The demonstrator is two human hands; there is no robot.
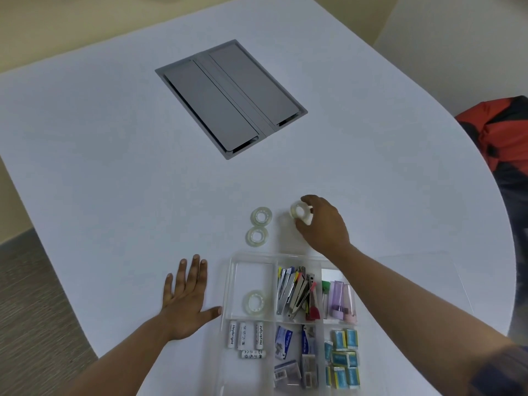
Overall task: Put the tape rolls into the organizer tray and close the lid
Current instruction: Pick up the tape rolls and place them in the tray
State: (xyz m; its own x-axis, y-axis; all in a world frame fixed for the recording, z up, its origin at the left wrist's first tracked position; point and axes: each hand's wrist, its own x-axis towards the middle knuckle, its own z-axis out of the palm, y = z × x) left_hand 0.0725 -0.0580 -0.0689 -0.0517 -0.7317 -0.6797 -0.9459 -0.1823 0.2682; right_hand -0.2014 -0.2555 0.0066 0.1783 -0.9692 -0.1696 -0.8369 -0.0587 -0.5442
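Note:
A clear organizer tray (228, 281) lies at the table's near edge, its lid open. One clear tape roll (254, 302) rests in the tray's far-left compartment. Two more tape rolls lie flat on the table beyond the tray, one (261, 216) just behind the other (257, 236). My right hand (323, 224) is to their right, fingers closed on another tape roll (300, 212) lifted slightly off the table. My left hand (185, 298) lies flat on the table with its fingers spread, its thumb touching the tray's left wall.
The other tray compartments hold batteries (245, 335), staplers and clips (295, 292), small boxes (343, 358) and purple tubes. A grey cable hatch (231, 98) is set into the table farther back. A red and black bag (503, 132) sits beyond the right edge.

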